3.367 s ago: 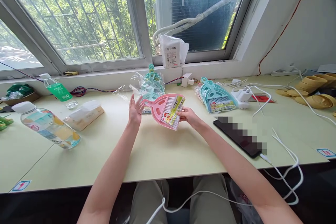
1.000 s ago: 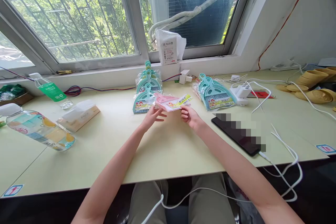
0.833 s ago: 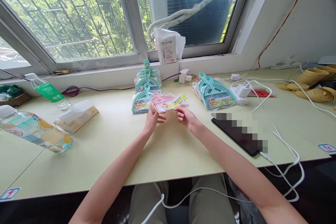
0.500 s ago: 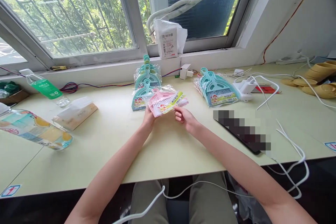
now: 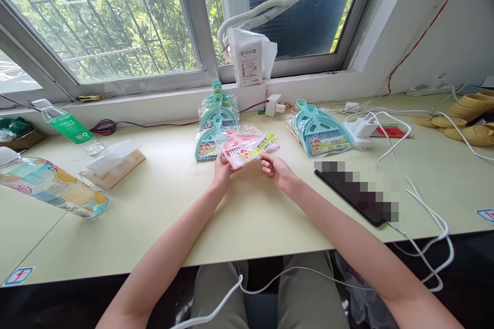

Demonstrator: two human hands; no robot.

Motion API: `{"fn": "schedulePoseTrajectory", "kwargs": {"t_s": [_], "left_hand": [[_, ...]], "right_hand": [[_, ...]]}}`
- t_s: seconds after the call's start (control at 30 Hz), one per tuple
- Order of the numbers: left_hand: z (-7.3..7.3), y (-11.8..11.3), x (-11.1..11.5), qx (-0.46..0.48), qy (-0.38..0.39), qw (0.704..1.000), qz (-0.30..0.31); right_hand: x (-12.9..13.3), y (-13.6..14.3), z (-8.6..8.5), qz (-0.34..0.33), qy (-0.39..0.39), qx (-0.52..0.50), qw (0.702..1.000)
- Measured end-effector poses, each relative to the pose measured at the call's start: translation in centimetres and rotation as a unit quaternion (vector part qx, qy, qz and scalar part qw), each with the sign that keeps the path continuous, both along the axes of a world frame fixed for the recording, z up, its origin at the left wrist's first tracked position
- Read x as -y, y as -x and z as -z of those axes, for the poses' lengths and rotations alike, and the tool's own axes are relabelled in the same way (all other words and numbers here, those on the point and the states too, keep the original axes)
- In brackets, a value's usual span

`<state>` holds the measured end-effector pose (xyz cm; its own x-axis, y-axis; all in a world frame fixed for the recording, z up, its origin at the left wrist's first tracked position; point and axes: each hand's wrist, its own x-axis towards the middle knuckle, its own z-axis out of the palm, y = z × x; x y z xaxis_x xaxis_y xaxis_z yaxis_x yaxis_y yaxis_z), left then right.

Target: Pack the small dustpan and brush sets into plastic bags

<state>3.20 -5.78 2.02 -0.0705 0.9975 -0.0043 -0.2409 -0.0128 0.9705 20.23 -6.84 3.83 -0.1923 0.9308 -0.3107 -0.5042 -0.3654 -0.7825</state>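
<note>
A pink dustpan-and-brush set (image 5: 247, 147) in clear wrap, with a yellow-green label, is held above the table between my hands. My left hand (image 5: 223, 170) grips its lower left edge, the fingers partly behind it. My right hand (image 5: 275, 168) pinches the wrapped set at its lower right, fingers curled. Just behind it lies a row of overlapping turquoise dustpan sets (image 5: 208, 139), partly covered by the pink one. To the right is another pile of wrapped turquoise sets (image 5: 322, 131), with some pink at its left edge.
On the left are a large bottle (image 5: 57, 185), a green-labelled bottle (image 5: 71, 126) and a tissue pack (image 5: 113, 167). A black phone (image 5: 353, 193), white cables and a power strip (image 5: 360, 131) lie right. A wrapped box (image 5: 250, 61) stands on the sill.
The pink set has tilted a little in my hands, its label turned slightly. The whole view has shifted slightly. Both hands keep their hold.
</note>
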Motion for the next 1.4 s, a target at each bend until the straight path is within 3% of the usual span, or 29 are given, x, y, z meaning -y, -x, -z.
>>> {"fn": "schedulePoseTrajectory", "kwargs": {"t_s": [0.2, 0.43, 0.57, 0.83, 1.17, 1.4], "left_hand": [[-0.3, 0.5, -0.4, -0.024, 0.051, 0.997, 0.052], [-1.5, 0.8, 0.0, 0.149, 0.043, 0.973, 0.171], [-1.9, 1.2, 0.0, 0.162, 0.046, 0.961, 0.220], [-1.3, 1.9, -1.1, 0.086, 0.102, 0.975, 0.177], [-1.8, 1.8, -0.4, 0.036, 0.110, 0.971, 0.209], [-1.0, 1.6, -0.8, 0.001, 0.130, 0.977, 0.170]], "right_hand": [[0.0, -0.2, -0.2, -0.005, 0.007, 0.000, 1.000], [-0.2, -0.4, -0.2, -0.002, 0.002, 0.019, 1.000], [-0.5, -0.8, -0.3, 0.009, 0.002, 0.028, 1.000], [-0.6, -0.8, -0.1, 0.020, 0.006, 0.009, 1.000], [-0.3, -0.3, -0.1, 0.021, 0.001, 0.076, 0.997], [-1.3, -1.1, 1.2, 0.050, -0.015, 0.038, 0.998]]}}
